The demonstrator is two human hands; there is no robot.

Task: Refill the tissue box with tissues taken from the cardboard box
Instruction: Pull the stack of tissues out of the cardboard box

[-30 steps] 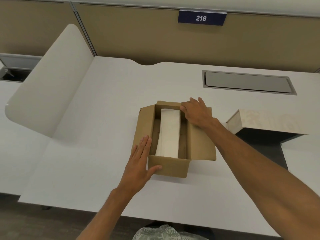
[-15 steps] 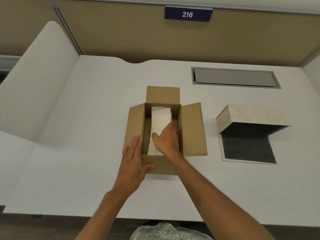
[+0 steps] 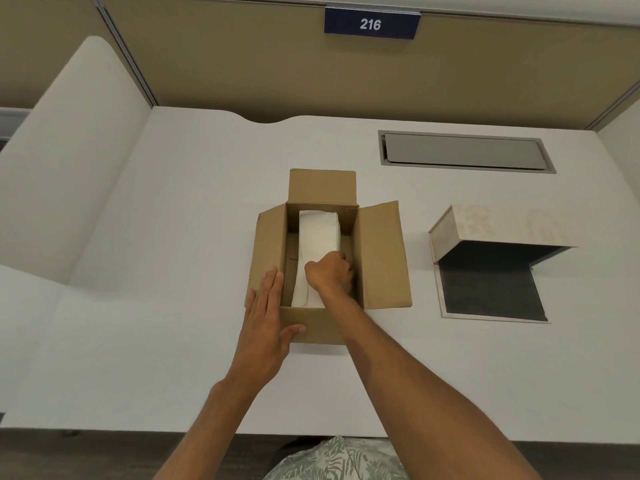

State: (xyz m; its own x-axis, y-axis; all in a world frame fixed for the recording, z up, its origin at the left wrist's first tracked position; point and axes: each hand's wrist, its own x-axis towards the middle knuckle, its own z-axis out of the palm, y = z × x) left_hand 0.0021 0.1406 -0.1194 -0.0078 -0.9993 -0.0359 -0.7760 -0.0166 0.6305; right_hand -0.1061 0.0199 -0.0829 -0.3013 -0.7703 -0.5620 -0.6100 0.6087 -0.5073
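Note:
An open brown cardboard box (image 3: 381, 258) sits mid-table with its flaps spread. Inside it lies a white stack of tissues (image 3: 317, 237), running front to back. My right hand (image 3: 330, 271) reaches down into the box, its fingers curled around the right side of the stack near its front end. My left hand (image 3: 266, 313) lies flat against the box's front left corner, fingers straight, thumb on the front wall. To the right stands the tissue box (image 3: 498, 225): a pale patterned cover tipped up off its dark base (image 3: 491, 292).
A grey cable hatch (image 3: 464, 152) is set into the white table (image 3: 156, 237) behind the tissue box. A white curved divider (image 3: 65, 161) rises at the left. A tan partition with a sign reading 216 (image 3: 371, 24) closes off the back.
My right hand left the box's far right flap and came down onto the tissue stack inside, curling its fingers around it. My left hand stays on the front left corner. The view shifted.

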